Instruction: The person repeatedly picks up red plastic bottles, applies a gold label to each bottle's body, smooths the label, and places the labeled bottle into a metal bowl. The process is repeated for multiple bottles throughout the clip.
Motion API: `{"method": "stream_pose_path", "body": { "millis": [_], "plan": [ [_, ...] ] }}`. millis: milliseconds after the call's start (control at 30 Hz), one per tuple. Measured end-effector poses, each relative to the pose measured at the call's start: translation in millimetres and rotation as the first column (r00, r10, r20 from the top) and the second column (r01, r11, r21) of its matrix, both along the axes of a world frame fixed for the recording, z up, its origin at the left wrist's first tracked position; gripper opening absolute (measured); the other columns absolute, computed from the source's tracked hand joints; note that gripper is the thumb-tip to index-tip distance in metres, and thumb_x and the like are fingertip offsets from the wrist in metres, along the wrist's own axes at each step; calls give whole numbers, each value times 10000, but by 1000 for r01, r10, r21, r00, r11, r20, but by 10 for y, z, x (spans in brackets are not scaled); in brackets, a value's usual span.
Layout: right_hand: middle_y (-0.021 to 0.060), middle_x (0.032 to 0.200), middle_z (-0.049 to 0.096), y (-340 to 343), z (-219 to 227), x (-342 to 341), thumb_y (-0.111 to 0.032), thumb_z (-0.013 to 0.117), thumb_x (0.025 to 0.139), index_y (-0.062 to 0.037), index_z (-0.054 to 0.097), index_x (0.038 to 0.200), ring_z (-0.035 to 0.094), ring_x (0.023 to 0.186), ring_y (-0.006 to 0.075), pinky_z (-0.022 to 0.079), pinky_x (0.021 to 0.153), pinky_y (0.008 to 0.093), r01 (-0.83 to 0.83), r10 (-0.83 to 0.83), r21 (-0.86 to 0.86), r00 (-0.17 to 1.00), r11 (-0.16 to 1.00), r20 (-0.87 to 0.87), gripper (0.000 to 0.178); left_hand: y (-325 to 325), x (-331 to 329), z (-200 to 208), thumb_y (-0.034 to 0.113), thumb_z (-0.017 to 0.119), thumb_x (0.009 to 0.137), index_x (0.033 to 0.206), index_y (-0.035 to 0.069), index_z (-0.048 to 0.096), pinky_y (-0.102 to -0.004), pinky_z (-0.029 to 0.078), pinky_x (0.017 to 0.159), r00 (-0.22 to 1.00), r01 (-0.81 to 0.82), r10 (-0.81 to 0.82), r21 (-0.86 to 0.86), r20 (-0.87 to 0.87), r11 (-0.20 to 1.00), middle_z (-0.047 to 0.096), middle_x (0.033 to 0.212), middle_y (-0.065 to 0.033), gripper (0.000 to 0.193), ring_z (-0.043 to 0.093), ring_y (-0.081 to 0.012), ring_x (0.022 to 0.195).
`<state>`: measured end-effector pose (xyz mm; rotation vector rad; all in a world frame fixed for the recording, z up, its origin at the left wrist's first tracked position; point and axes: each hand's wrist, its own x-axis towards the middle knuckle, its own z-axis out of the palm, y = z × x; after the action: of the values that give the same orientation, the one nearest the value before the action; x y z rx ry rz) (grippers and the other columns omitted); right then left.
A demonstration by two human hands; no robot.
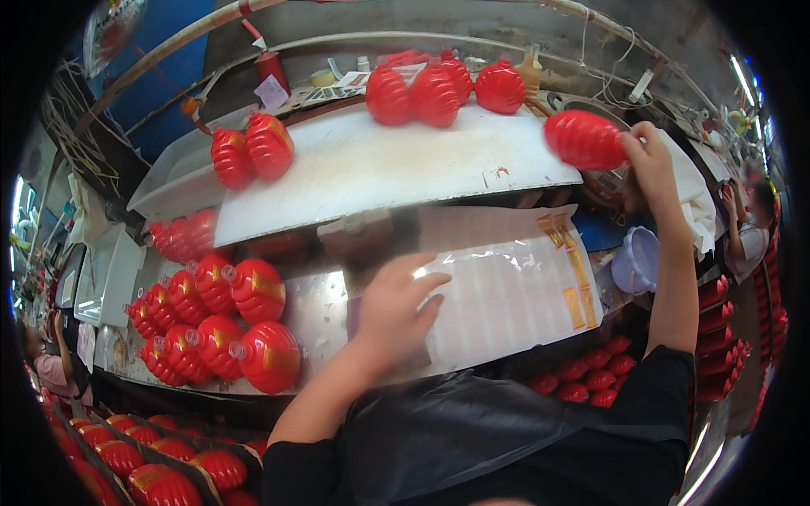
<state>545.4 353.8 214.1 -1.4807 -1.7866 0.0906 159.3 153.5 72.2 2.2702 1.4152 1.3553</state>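
Observation:
My right hand (651,164) grips one end of a red ribbed plastic bottle (584,140), which lies sideways in the air over the right end of the white board (405,164). Nearer to me, my left hand (395,308) is slightly blurred, its fingers apart and nothing in them. It hovers at the left edge of a pale backing sheet (498,274). Gold labels (579,308) run down that sheet's right side. Left of this hand, several red bottles (270,357) lie in rows with their necks pointing left.
Two red bottles (268,145) stand at the board's left end, and several more (434,93) at its back. A lilac bucket (634,260) is at the right. Red bottles fill boxes (160,460) at lower left and lie below the sheet (595,379). Other people are at both sides.

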Motion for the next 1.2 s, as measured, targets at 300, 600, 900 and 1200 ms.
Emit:
{"method": "stream_pose_path", "body": {
  "millis": [300,600,900,1200],
  "plan": [
    [186,891,723,-880,-508,-1962,-310,661,958,-13,664,976,695,807,304,537,742,413,-615,729,-520,684,592,20,298,-294,96,-152,194,926,652,1445,104,568,-523,472,1099,990,-98,100,26,-103,995,530,1460,-243,875,532,-468,1335],
    [181,1070,746,-1076,-1724,-2112,-328,678,960,-26,700,1198,724,963,329,558,878,411,-576,501,-225,806,785,-315,385,9,-618,-670,186,695,943,1592,68,398,-418,447,1146,457,347,220,-401,862,848,519,1518,-162,723,552,-278,1347],
    [233,1058,725,-701,-2492,-104,-190,606,949,-76,687,1244,716,943,405,570,839,504,321,-149,-337,881,885,448,326,-103,-590,-739,230,846,845,1595,52,358,-427,418,1174,464,243,281,-426,840,872,473,1529,-154,912,509,-282,1378],
    [189,884,742,-795,-2587,-213,-79,509,945,-79,629,1368,737,793,375,581,698,490,244,144,-460,738,854,659,440,-106,-635,-623,151,841,825,1579,38,400,-414,429,1163,479,110,397,-503,783,857,492,1508,-149,881,523,-270,1355]
  ]
}}
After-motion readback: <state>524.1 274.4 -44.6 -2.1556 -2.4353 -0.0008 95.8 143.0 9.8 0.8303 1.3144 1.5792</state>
